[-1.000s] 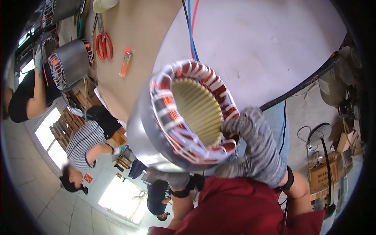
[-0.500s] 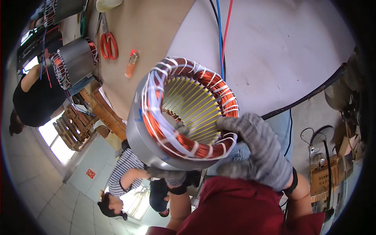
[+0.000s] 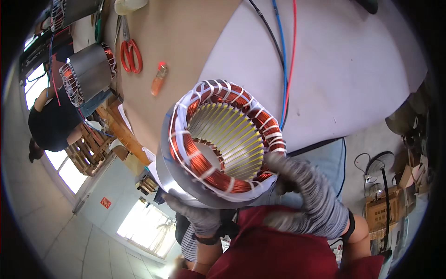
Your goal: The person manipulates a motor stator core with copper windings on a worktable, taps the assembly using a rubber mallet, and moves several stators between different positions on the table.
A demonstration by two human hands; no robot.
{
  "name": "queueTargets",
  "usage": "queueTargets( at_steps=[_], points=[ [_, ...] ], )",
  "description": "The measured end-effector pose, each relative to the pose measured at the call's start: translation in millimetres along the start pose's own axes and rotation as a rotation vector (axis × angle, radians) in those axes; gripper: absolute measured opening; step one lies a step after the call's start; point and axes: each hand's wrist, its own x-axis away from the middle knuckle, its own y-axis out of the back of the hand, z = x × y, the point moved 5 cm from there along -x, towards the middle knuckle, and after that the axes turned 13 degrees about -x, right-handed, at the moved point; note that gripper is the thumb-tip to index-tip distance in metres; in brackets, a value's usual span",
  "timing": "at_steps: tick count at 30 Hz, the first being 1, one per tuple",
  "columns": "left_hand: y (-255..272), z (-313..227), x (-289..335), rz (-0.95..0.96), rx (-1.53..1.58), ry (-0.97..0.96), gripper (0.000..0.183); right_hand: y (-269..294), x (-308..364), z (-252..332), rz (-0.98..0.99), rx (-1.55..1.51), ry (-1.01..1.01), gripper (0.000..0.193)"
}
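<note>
Our gloved right grip (image 3: 313, 195) is closed on the near right rim of the copper-wound stator (image 3: 202, 169), which tilts with its open end upward at the near edge of the tabletop (image 3: 186, 35). Our left grip (image 3: 202, 218) touches its lower side, though we cannot tell how far those fingers close. Beyond lie red-handled scissors (image 3: 130, 53) and an orange lighter (image 3: 159, 81).

Worktable (image 3: 186, 37): tan top | pale sheet (image 3: 353, 60) covers its right part | red-handled scissors (image 3: 130, 56) lie on the tan | orange lighter (image 3: 159, 80), red-capped, lies near them | black wire (image 3: 266, 24), blue wire (image 3: 282, 46) and red wire (image 3: 294, 37) cross the sheet
</note>
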Motion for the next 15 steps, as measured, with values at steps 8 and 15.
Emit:
queueTargets(
  at_steps=[8, 15],
  points=[
    [-8, -6, -25, -0.022, -0.033, -0.123, 0.069, 40, -6, -13, -0.286, 0.118, -0.116, 0.04],
    [-11, -9, -37, -0.164, -0.038, -0.234, 0.077, 35, -14, -11, -0.264, 0.085, -0.124, 0.031]
  ],
)
